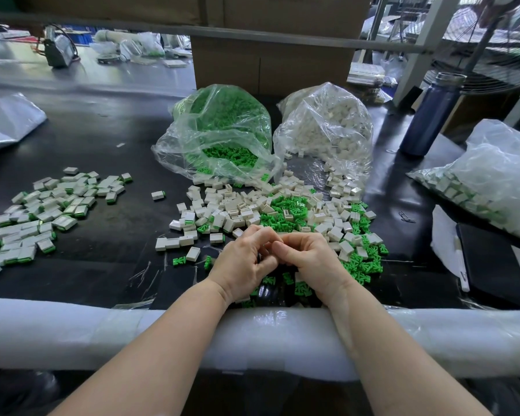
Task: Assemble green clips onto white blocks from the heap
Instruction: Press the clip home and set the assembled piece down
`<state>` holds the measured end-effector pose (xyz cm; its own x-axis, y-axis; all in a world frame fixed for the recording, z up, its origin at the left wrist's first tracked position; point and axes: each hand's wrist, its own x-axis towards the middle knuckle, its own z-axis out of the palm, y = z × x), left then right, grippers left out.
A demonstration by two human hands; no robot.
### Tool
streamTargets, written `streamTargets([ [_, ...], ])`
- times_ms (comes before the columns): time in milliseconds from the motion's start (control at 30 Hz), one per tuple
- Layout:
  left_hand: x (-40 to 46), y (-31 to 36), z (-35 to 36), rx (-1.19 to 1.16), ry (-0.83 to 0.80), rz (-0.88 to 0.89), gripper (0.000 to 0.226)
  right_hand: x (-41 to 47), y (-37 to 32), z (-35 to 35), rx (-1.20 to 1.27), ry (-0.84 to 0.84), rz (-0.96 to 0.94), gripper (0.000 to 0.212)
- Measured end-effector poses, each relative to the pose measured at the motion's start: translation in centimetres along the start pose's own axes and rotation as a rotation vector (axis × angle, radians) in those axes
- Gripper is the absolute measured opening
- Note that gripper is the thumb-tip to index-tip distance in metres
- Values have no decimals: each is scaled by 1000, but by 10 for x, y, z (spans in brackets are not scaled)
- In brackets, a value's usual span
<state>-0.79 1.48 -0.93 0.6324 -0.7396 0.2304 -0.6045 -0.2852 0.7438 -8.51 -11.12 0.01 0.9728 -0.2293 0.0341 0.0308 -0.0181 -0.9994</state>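
A mixed heap of white blocks [237, 210] and green clips [285, 205] lies on the black table in front of me. My left hand [243, 262] and my right hand [309, 259] meet at its near edge, fingertips pressed together and fingers curled inward. Whatever they hold is hidden between the fingers. More green clips [362, 265] lie to the right of my right hand and under both wrists. Assembled white blocks with green ends [45, 211] are spread out at the left.
A clear bag of green clips [222, 127] and a clear bag of white blocks [324, 121] lie open behind the heap. A bag of assembled parts [487, 187] and a dark bottle [430, 115] are at the right. White foam padding [72, 334] covers the near table edge.
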Motion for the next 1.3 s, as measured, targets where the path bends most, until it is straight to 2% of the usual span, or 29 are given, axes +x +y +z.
streamTargets([
  [600, 0, 0, 2, 63, -8, 8, 16, -1, -2, 0, -2, 22, 19, 13],
  [800, -1, 3, 1, 53, -9, -30, 28, -2, -3, 2, 6, 9, 6, 14],
  [967, 0, 1, 2, 58, -16, -13, 16, -2, -3, 2, 11, 1, -2, 16],
  [1300, -1, 0, 2, 81, -26, 5, 17, -1, -1, 0, 11, 17, 6, 12],
])
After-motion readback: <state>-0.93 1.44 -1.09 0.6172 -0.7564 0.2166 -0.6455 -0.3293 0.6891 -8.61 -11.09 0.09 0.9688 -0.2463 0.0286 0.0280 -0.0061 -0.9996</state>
